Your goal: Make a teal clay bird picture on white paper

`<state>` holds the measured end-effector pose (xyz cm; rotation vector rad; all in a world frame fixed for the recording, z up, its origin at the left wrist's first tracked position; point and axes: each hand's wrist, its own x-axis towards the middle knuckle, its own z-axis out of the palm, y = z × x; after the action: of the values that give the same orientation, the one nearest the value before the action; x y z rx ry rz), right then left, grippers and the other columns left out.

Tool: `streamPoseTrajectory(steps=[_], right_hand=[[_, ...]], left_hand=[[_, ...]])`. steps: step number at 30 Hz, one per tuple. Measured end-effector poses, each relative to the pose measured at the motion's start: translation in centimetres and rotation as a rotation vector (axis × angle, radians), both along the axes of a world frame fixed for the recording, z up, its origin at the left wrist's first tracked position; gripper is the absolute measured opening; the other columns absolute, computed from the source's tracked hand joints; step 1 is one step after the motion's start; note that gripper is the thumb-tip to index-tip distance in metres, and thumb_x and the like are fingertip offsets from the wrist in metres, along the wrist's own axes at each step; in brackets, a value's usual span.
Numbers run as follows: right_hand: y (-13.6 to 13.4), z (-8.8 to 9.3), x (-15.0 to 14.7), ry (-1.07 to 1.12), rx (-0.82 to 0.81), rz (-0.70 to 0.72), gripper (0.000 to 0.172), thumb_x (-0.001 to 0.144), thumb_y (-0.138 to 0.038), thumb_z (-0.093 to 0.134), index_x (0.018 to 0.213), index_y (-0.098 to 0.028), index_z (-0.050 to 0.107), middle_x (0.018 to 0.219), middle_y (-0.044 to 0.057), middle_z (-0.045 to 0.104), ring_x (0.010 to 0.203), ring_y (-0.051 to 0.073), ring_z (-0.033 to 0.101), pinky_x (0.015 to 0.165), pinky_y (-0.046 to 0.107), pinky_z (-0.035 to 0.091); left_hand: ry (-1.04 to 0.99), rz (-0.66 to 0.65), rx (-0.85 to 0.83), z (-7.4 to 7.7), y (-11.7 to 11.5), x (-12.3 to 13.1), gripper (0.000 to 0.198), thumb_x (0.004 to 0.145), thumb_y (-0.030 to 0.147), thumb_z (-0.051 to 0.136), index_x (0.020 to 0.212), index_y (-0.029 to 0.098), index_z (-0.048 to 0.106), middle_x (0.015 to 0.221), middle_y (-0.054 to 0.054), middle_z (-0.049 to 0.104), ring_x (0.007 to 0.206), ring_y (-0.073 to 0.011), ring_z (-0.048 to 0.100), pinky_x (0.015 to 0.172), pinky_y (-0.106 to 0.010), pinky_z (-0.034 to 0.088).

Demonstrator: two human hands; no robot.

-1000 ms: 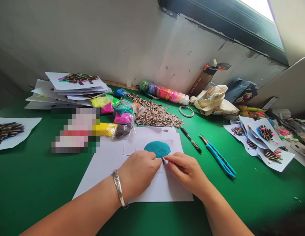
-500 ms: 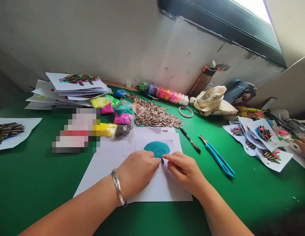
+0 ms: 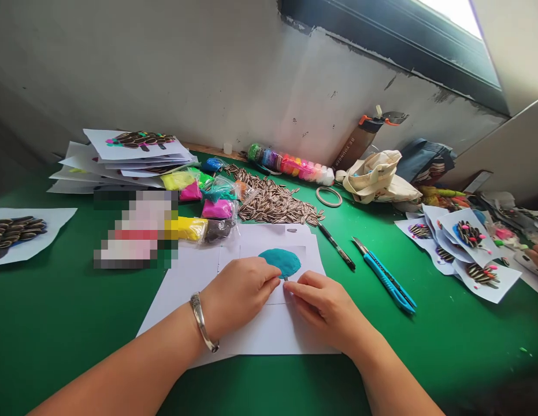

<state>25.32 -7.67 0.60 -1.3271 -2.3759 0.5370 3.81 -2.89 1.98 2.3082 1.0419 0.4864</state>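
A flat round of teal clay [image 3: 281,262] lies on a small white card atop white paper [image 3: 260,341]. A dark sunflower seed [image 3: 286,278] juts from its lower edge, partly covered by fingers. My right hand [image 3: 327,300] has its fingers closed at this seed, the index fingertip on its lower end. My left hand [image 3: 240,292], with a silver bangle at the wrist, is closed beside it. Its fingertips touch the lower left edge of the clay, and whatever lies between them is hidden.
Behind the paper lie a heap of sunflower seeds [image 3: 273,202] and bagged clay [image 3: 188,229]. To the right are a pen [image 3: 337,247], a tape roll [image 3: 329,197], a blue utility knife [image 3: 388,280] and seed-decorated cards [image 3: 485,283]. Stacked cards [image 3: 117,164] stand left; another person's hand [image 3: 537,257] shows far right.
My left hand has shifted slightly up and left, its fingertips now at the clay's edge. My right index finger has moved down from the clay's edge onto the seed's lower end.
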Motion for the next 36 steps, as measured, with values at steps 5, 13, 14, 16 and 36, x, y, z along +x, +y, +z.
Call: streamPoseTrajectory(steps=[5, 13, 14, 16, 36], right_hand=[[0.0, 0.2, 0.3, 0.11, -0.034, -0.039, 0.031, 0.09, -0.013, 0.048, 0.113, -0.024, 0.066, 0.086, 0.005, 0.062, 0.074, 0.014, 0.057, 0.066, 0.025, 0.046], [0.0, 0.5, 0.3, 0.089, -0.031, -0.023, 0.028, 0.091, -0.016, 0.049, 0.11, -0.024, 0.068, 0.082, 0.005, 0.063, 0.072, 0.014, 0.058, 0.065, 0.025, 0.047], [0.0, 0.4, 0.3, 0.102, -0.036, -0.035, 0.029, 0.091, -0.016, 0.049, 0.113, -0.024, 0.067, 0.082, 0.004, 0.062, 0.072, 0.014, 0.058, 0.065, 0.025, 0.047], [0.1, 0.1, 0.3, 0.084, -0.037, -0.052, 0.031, 0.091, -0.015, 0.049, 0.115, -0.024, 0.066, 0.084, 0.005, 0.062, 0.072, 0.014, 0.057, 0.065, 0.026, 0.046], [0.1, -0.6, 0.0, -0.029, 0.026, -0.063, 0.031, 0.093, -0.017, 0.045, 0.119, -0.022, 0.063, 0.085, 0.005, 0.058, 0.071, 0.015, 0.054, 0.063, 0.025, 0.043]], left_hand=[[-0.058, 0.061, -0.013, 0.3, 0.3, 0.0, 0.021, 0.091, 0.02, 0.05, 0.092, 0.021, 0.072, 0.076, 0.001, 0.068, 0.07, -0.0132, 0.059, 0.064, -0.024, 0.042], [-0.061, 0.097, -0.017, 0.5, 0.7, -0.2, 0.023, 0.09, 0.019, 0.051, 0.088, 0.022, 0.073, 0.073, 0.001, 0.069, 0.067, -0.0132, 0.059, 0.062, -0.024, 0.041], [-0.061, 0.1, -0.023, 0.4, 0.8, -0.2, 0.023, 0.09, 0.02, 0.051, 0.088, 0.022, 0.073, 0.073, 0.001, 0.069, 0.067, -0.0134, 0.06, 0.062, -0.024, 0.041], [-0.065, 0.109, -0.039, 0.4, 0.8, -0.2, 0.022, 0.09, 0.021, 0.051, 0.09, 0.022, 0.073, 0.076, 0.001, 0.07, 0.069, -0.0137, 0.061, 0.063, -0.024, 0.041], [-0.034, 0.111, -0.096, 0.2, 0.9, -0.2, 0.023, 0.09, 0.021, 0.051, 0.092, 0.021, 0.074, 0.081, -0.001, 0.072, 0.073, -0.0146, 0.062, 0.066, -0.025, 0.041]])
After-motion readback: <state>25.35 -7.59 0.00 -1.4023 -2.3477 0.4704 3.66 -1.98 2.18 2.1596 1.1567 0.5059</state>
